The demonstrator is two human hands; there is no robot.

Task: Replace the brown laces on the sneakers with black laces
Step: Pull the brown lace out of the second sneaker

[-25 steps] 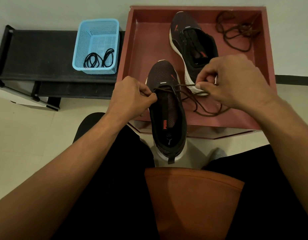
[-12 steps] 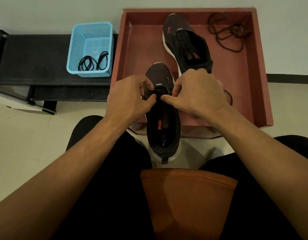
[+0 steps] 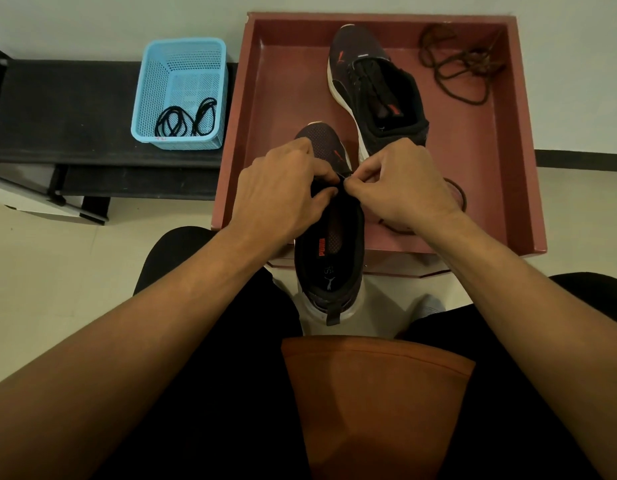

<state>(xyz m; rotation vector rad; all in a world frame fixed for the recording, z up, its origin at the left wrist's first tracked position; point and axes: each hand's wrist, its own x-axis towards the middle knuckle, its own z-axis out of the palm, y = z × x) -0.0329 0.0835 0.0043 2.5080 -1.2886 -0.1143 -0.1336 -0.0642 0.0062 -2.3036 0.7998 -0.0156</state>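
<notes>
Sneaker (image 3: pixel 329 258) long axis front-to-back, toe pointing away

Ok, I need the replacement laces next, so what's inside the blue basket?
Coiled black laces lie on the floor of the blue basket, toward its near wall. Nothing else shows. The near wall covers their lowest loops and that strip of floor.

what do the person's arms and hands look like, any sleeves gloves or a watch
Both forearms are bare as far as the frame shows, no sleeves in view. The left hand and right hand have no gloves, and no watch, ring or band shows. Worn: black trousers, orange shirt.
</notes>
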